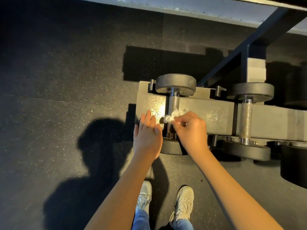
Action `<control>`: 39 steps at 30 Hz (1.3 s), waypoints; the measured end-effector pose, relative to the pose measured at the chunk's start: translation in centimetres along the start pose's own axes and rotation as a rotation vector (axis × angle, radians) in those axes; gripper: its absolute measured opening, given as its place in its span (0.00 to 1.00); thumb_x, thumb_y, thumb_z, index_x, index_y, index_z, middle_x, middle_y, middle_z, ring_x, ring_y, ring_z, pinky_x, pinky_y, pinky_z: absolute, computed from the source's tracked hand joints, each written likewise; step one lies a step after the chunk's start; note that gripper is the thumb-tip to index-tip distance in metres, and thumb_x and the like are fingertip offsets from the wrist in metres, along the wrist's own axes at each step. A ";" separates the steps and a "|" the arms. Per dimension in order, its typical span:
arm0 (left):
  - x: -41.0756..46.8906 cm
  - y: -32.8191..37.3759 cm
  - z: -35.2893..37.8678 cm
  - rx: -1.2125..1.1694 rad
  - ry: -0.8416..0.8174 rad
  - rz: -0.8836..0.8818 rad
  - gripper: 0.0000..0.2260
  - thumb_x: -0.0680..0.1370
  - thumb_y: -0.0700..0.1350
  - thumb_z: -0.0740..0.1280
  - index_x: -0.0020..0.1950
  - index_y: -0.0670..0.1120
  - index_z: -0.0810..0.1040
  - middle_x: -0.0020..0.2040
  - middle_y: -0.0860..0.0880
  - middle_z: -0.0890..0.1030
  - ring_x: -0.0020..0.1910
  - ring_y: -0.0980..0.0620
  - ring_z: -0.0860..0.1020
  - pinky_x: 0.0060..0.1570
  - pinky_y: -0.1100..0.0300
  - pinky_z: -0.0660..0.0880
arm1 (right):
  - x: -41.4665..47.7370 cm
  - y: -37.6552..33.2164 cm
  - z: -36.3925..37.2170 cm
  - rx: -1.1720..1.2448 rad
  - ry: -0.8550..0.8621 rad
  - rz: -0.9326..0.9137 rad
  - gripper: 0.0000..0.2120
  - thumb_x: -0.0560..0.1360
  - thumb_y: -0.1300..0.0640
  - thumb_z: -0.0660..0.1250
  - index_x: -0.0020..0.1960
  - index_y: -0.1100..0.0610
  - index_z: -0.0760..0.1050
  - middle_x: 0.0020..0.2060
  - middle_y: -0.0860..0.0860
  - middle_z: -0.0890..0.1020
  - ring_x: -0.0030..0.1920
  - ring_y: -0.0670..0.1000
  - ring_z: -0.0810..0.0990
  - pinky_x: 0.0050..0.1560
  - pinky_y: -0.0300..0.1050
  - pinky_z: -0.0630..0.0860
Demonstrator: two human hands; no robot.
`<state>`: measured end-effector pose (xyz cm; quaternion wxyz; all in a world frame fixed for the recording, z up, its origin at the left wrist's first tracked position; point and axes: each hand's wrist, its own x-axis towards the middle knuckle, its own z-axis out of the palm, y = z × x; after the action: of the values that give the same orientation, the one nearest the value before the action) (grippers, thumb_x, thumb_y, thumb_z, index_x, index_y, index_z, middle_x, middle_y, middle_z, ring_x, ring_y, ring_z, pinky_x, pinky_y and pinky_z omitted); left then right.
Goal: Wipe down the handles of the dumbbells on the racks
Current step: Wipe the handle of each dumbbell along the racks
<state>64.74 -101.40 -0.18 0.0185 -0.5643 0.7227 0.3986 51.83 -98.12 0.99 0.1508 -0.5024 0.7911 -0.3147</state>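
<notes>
The right hand [191, 130] pinches a white wipe [171, 117] on the dumbbell handle [174, 102]. The left hand [147, 135] hovers flat over the rack [207, 107], fingers [147, 117] straight. Next, I think, rub along the handle.

Dark speckled rubber floor [66, 72]; pale grey ledge [191, 9] at top; warm light, hard shadow [99, 138] left.

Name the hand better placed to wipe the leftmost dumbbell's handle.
Right. The right hand pinches the white wipe at that knurled handle; the left hand is open and empty beside it.
</notes>
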 end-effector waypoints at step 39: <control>5.0 4.1 -2.2 -0.261 0.369 0.297 0.09 0.80 0.39 0.60 0.46 0.39 0.79 0.42 0.44 0.78 0.39 0.50 0.75 0.38 0.64 0.71 | -1.1 -0.9 0.6 0.266 -0.013 0.284 0.16 0.79 0.59 0.62 0.66 0.58 0.72 0.55 0.43 0.73 0.56 0.44 0.73 0.58 0.40 0.70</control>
<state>60.49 -106.58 1.21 -0.2449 -0.5130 0.7312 0.3772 53.31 -97.59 1.01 0.2638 -0.3632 0.8044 -0.3891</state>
